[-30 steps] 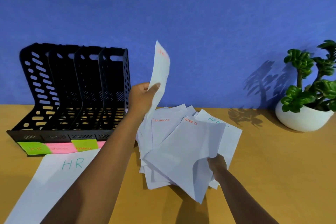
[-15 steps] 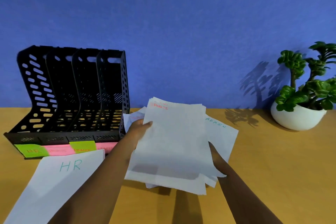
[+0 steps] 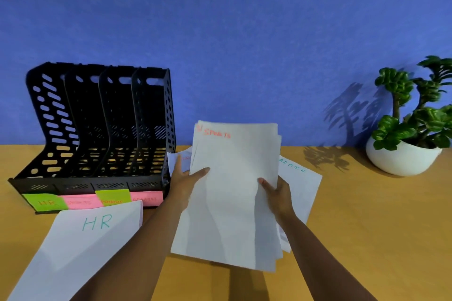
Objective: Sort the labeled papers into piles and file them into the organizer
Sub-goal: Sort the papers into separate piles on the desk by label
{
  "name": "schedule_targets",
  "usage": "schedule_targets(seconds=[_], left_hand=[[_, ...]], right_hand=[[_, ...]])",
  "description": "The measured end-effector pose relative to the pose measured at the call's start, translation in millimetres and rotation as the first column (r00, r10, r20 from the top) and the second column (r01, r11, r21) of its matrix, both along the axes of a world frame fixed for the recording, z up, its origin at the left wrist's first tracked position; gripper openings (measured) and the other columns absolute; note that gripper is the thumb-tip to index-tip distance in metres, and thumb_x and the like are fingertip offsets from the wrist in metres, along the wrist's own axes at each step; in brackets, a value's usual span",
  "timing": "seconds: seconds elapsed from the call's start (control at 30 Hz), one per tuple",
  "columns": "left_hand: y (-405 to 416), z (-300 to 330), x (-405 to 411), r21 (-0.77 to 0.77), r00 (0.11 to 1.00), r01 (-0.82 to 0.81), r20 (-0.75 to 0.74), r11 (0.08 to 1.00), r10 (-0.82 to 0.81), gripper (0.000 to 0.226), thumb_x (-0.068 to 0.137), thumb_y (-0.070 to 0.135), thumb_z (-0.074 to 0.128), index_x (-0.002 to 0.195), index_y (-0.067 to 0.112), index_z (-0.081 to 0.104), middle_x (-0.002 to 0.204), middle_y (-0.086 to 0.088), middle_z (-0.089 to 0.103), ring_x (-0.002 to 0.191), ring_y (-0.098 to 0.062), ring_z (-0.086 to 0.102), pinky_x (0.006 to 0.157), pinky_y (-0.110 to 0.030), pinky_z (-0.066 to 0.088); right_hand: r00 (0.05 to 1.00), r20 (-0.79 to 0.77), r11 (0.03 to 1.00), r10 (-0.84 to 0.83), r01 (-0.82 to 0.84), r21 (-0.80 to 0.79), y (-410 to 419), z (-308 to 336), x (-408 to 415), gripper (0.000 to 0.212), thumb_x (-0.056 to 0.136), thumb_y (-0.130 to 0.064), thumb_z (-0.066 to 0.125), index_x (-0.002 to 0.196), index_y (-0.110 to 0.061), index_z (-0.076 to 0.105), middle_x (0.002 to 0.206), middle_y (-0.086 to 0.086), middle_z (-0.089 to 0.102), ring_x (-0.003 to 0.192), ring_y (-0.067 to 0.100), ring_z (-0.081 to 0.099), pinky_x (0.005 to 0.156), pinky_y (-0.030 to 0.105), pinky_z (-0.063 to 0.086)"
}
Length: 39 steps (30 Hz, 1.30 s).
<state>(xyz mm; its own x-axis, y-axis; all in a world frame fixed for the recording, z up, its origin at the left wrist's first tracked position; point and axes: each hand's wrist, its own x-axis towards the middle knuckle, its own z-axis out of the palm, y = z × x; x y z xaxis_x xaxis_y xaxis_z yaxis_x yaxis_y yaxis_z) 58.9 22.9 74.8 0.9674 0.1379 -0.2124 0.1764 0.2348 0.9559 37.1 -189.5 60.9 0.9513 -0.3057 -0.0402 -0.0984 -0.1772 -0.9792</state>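
Since the earlier frame, both hands have squared the paper stack [image 3: 232, 193]; left hand [image 3: 187, 179] and right hand [image 3: 277, 194] fingers clamp its edges. Sorting continues: next, peel off the SPORTS sheet.

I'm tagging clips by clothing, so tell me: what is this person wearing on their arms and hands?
Nothing that shows. The left hand and the right hand are both bare, with no gloves, rings, watch or bracelets in view. Both forearms are uncovered right down to the bottom edge of the picture, so no sleeve or cuff appears. Anything worn higher on the arms lies outside the frame.
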Motion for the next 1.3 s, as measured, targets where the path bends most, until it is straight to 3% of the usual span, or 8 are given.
schedule_targets(seconds=[0.3,0.43,0.67,0.8,0.93,1.03,1.13,1.3], left_hand=[[-14.3,14.3,3.8,-0.009,1.0,-0.027,-0.002,1.0,0.027,0.036,0.092,0.011,0.054,0.127,0.002,0.054,0.122,-0.012,0.06,0.107,-0.028,0.058,0.091,-0.039,0.049],[-18.7,12.0,2.3,0.089,0.998,0.057,-0.042,0.994,-0.054,0.042,0.096,0.017,0.047,0.136,0.006,0.043,0.138,-0.011,0.051,0.126,-0.029,0.049,0.099,-0.032,0.039],[4.3,10.4,8.8,0.214,0.993,0.058,-0.116,0.975,-0.034,0.036,0.09,0.014,0.059,0.124,0.003,0.055,0.118,-0.017,0.062,0.096,-0.023,0.056,0.085,-0.033,0.045],[16.9,-3.6,10.8,0.405,0.994,-0.004,-0.102,0.914,0.049,0.034,0.087,0.017,0.063,0.116,-0.001,0.062,0.097,-0.014,0.062,0.087,-0.025,0.057,0.077,-0.03,0.043],[32.0,-29.0,-6.6,0.456,0.959,0.228,-0.255,0.86,-0.119,0.038,0.085,0.012,0.065,0.12,-0.002,0.058,0.107,-0.017,0.063,0.091,-0.025,0.057,0.069,-0.027,0.045],[48.3,-47.9,-22.9,0.413,0.82,0.539,-0.456,0.734,-0.345,0.056,0.08,0.022,0.071,0.131,0.014,0.049,0.124,-0.01,0.06,0.109,-0.025,0.057,0.089,-0.032,0.048],[64.1,-62.9,-34.2,0.428,0.758,0.596,-0.578,0.679,-0.3,0.062,0.073,0.035,0.076,0.127,0.02,0.052,0.124,-0.007,0.062,0.113,-0.027,0.058,0.099,-0.037,0.047],[75.4,-79.9,-46.2,0.466,0.873,0.297,-0.486,0.834,-0.039,0.043,0.084,0.032,0.065,0.114,0.002,0.062,0.086,-0.013,0.066,0.074,-0.027,0.062,0.065,-0.03,0.048]], right_hand=[[0.982,0.078,0.901,0.173,-0.125,-0.416,15.4,13.5,0.4,0.036,0.091,-0.015,0.055,0.126,-0.006,0.052,0.122,0.012,0.063,0.109,0.03,0.06,0.084,0.028,0.046],[0.982,0.035,0.953,0.183,-0.169,-0.251,21.4,12.7,-3.9,0.036,0.09,-0.022,0.057,0.122,-0.006,0.054,0.116,0.011,0.064,0.105,0.029,0.061,0.077,0.024,0.048],[0.964,-0.123,0.971,0.237,-0.235,0.035,0.1,9.9,-6.0,0.038,0.086,-0.023,0.062,0.12,-0.006,0.056,0.106,0.008,0.065,0.092,0.02,0.063,0.079,0.03,0.051],[0.786,-0.379,0.871,0.488,-0.466,0.154,2.2,1.0,-13.6,0.034,0.084,-0.032,0.065,0.113,-0.015,0.059,0.108,0.008,0.067,0.099,0.025,0.063,0.086,0.038,0.052],[0.952,-0.303,0.998,-0.032,0.046,0.039,-12.0,-17.6,-7.6,0.035,0.091,-0.041,0.05,0.083,-0.011,0.064,0.097,0.017,0.068,0.091,0.035,0.064,0.077,0.039,0.053],[0.797,-0.276,0.819,-0.537,0.414,-0.397,-42.1,-32.2,-7.9,0.04,0.089,-0.035,0.057,0.115,-0.005,0.056,0.125,0.023,0.055,0.117,0.041,0.048,0.097,0.046,0.04],[0.661,-0.526,0.844,-0.536,0.42,-0.333,-61.4,-45.7,-8.7,0.072,0.079,-0.037,0.069,0.126,0.007,0.04,0.131,0.028,0.048,0.122,0.043,0.045,0.099,0.049,0.04],[0.753,-0.482,0.881,-0.449,0.285,-0.377,-63.0,-50.1,-11.2,0.042,0.076,-0.025,0.074,0.103,0.007,0.066,0.109,0.026,0.067,0.101,0.041,0.061,0.083,0.044,0.051]])
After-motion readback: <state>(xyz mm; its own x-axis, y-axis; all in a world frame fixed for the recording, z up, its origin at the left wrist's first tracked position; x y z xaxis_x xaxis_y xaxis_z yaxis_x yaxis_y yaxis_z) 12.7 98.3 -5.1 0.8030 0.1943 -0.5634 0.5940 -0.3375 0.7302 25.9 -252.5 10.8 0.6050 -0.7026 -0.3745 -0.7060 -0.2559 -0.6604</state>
